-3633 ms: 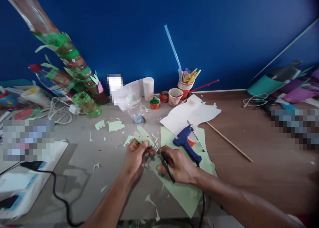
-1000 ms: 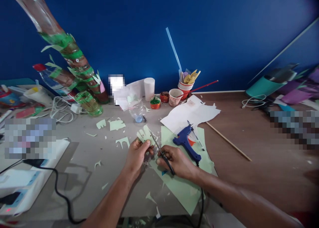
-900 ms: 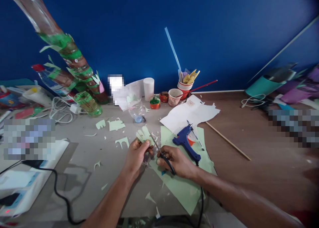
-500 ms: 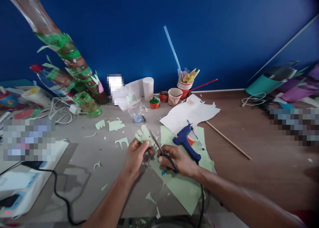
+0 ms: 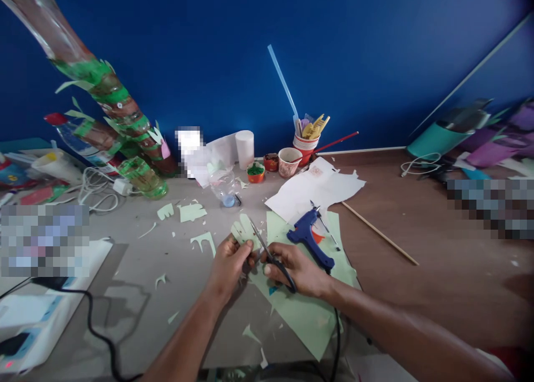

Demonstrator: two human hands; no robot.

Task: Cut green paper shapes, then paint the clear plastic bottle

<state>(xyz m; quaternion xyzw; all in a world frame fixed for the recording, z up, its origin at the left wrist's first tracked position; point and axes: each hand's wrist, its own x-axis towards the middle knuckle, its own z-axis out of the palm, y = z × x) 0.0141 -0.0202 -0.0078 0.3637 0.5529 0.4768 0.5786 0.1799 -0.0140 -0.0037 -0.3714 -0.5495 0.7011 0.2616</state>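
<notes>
My left hand (image 5: 228, 262) pinches a small pale green paper cutout (image 5: 244, 230) with finger-like lobes, holding it just above the table. My right hand (image 5: 297, 269) grips black-handled scissors (image 5: 271, 257), whose blades point up and left and meet the right edge of the cutout. Both hands hover over a pale green paper sheet (image 5: 306, 309) lying on the table. A blue glue gun (image 5: 307, 236) rests on that sheet just right of my right hand.
Green paper scraps (image 5: 192, 212) litter the grey tabletop. A white paper (image 5: 317, 190), wooden stick (image 5: 379, 233), cups with tools (image 5: 306, 140), a clear bottle (image 5: 223, 184) and a green-painted bottle stack (image 5: 108, 101) stand behind. A black cable (image 5: 100, 332) runs at lower left.
The scissors have shifted slightly along the cutout's edge and the left hand has turned the cutout a little. A cut-off scrap lies left of the hands since the oldest frame.
</notes>
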